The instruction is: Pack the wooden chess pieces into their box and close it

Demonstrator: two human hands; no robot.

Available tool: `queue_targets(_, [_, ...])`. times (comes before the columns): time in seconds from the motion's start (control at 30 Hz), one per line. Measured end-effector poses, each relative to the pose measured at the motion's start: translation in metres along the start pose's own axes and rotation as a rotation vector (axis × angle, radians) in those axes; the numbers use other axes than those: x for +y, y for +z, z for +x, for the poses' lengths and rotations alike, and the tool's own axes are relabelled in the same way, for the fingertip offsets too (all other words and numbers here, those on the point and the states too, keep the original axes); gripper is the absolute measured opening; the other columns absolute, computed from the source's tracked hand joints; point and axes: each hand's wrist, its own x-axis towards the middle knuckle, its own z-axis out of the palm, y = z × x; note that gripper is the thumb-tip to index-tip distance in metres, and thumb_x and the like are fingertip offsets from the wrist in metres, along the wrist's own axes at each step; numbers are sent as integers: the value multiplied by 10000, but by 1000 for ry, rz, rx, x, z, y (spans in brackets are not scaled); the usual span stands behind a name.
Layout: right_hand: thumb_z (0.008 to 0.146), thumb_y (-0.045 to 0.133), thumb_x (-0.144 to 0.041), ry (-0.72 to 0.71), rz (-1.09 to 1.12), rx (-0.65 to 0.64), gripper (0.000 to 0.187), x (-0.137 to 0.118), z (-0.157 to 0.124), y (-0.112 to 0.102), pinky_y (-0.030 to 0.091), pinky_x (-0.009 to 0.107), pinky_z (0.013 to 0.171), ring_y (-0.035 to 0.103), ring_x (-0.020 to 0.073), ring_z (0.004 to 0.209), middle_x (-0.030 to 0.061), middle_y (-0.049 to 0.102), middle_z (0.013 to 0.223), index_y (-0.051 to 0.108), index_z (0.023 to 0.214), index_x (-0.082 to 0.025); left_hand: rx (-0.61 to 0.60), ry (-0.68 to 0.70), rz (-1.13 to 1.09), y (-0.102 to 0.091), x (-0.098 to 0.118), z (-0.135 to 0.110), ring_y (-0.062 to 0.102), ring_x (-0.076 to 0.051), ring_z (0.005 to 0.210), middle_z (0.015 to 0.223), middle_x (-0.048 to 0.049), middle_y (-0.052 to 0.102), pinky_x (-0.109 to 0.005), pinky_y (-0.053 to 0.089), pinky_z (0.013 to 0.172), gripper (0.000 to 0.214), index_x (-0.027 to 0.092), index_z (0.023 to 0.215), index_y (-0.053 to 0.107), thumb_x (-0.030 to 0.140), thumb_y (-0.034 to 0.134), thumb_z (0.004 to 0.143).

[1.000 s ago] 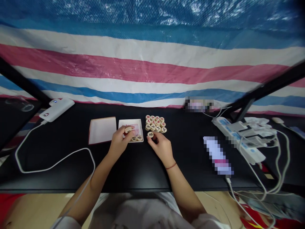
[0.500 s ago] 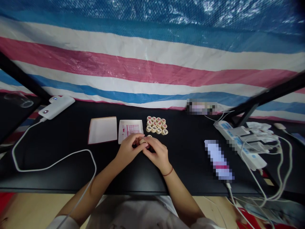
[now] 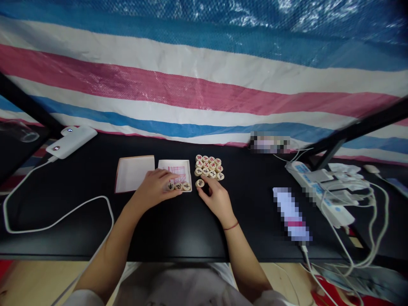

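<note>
Xiangqi pieces (image 3: 208,168) lie just right of the white tray (image 3: 174,161).

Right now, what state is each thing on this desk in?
Tray: open, three pieces inside.
Lid: off, lying beside tray.
Xiangqi pieces: flat, packed in rows.
Lone piece: flat, just off the rows.
Left hand: fingers extended over tray's pieces.
Right hand: fingertips at lone piece.
Power bank: lights on.
Power strip: plugs in.

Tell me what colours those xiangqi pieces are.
The xiangqi pieces are pale wood with red or black characters, clearest in the head view.
</note>
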Motion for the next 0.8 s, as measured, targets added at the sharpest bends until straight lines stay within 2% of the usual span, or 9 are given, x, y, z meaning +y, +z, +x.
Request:
queue_targets(0.17, [875, 549, -259, 10, -15, 5, 301, 1, 0, 1, 527, 273, 685, 647, 161, 746, 72, 690, 1078, 611, 1163, -195, -121, -76, -7, -6, -14, -4, 569, -270, 1042, 1140, -54, 650, -432, 382, 935, 430, 284, 1148, 655, 498, 683, 776])
queue_targets(0.47, [893, 535, -279, 18, -70, 45, 255, -2, 3, 8, 489, 246, 623, 627, 148, 679, 65, 698, 998, 624, 1117, -197, -170, -89, 7, -4, -18, -6, 522, -301, 1097, 1177, -56, 654, -455, 356, 938, 445, 302, 1164, 661, 472, 697, 754])
queue_targets(0.67, [904, 508, -247, 12, -102, 35, 250, -4, 4, 9, 485, 247, 639, 638, 166, 752, 61, 677, 982, 615, 1126, -204, -159, -79, 56, 3, -17, -6, 529, -296, 1065, 1117, -48, 681, -422, 360, 885, 336, 298, 1112, 671, 394, 651, 791])
queue_targets(0.8, [906, 495, -249, -3, -68, 73, 281, -6, 2, 7, 497, 257, 647, 629, 170, 770, 66, 655, 978, 593, 1164, -199, -176, -88, 62, 3, -15, -7, 541, -292, 1067, 1103, -49, 691, -426, 349, 875, 294, 290, 1085, 671, 392, 620, 815])
